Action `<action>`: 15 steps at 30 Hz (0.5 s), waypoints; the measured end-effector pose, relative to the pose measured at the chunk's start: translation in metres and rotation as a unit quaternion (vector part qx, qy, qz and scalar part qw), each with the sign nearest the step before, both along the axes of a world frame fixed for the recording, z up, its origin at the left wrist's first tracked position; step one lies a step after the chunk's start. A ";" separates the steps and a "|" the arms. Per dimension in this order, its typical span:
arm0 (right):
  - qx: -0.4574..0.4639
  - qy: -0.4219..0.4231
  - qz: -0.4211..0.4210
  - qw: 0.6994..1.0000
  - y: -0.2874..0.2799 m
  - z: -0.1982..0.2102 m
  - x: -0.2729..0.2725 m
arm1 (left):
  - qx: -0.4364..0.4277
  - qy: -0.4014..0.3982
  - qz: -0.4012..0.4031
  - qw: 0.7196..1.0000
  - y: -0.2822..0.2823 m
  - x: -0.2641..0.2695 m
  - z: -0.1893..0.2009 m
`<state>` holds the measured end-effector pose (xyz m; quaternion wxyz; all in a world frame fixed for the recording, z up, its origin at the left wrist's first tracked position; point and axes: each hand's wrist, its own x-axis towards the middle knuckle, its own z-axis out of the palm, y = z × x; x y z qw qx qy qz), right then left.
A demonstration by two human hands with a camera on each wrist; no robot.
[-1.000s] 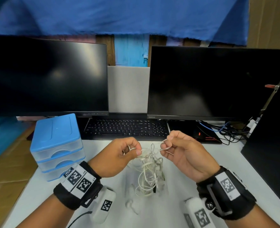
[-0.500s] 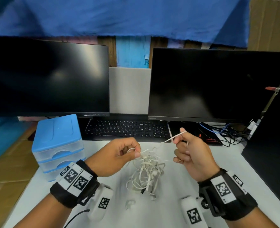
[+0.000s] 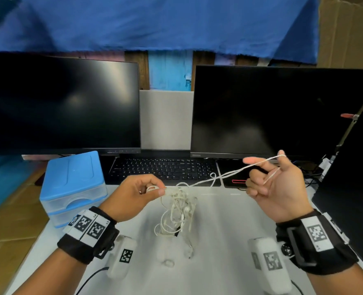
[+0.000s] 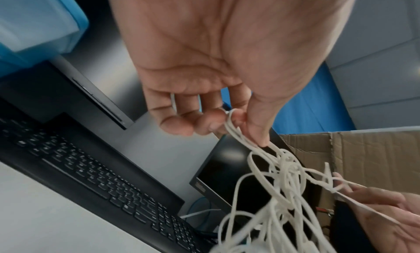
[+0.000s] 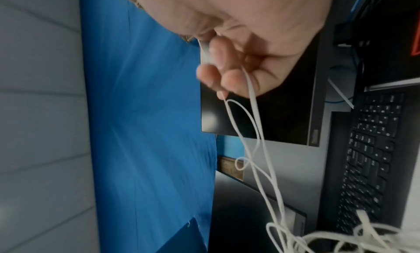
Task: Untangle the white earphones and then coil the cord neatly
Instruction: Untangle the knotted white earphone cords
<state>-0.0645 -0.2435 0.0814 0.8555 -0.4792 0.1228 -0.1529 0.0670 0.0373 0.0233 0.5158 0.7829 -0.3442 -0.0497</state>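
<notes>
The white earphones point(image 3: 179, 209) hang as a tangled bunch between my hands, above the white table point(image 3: 218, 226). My left hand point(image 3: 155, 189) pinches the top of the tangle between thumb and fingertips, shown close up in the left wrist view as left hand point(image 4: 232, 120) over earphones point(image 4: 284, 194). My right hand point(image 3: 267, 167) is raised to the right, a doubled strand held taut from the tangle across its thumb and fingers. The right wrist view shows the right hand point(image 5: 218, 62) curled round that cord point(image 5: 256, 134). Loose ends trail down onto the table.
A black keyboard point(image 3: 163, 169) lies behind the hands, under two dark monitors point(image 3: 59, 103) point(image 3: 272, 111). A blue drawer box point(image 3: 74, 184) stands at the left table edge. Cables point(image 3: 310, 173) and a dark panel point(image 3: 351, 167) crowd the right side.
My right hand has moved right and upward, drawing a long strand out of the tangle. The left hand has kept its pinch almost in place.
</notes>
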 end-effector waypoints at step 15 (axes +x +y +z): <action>-0.367 0.062 0.160 0.914 0.006 -0.002 -0.008 | -0.011 0.003 0.079 0.997 0.000 0.005 0.000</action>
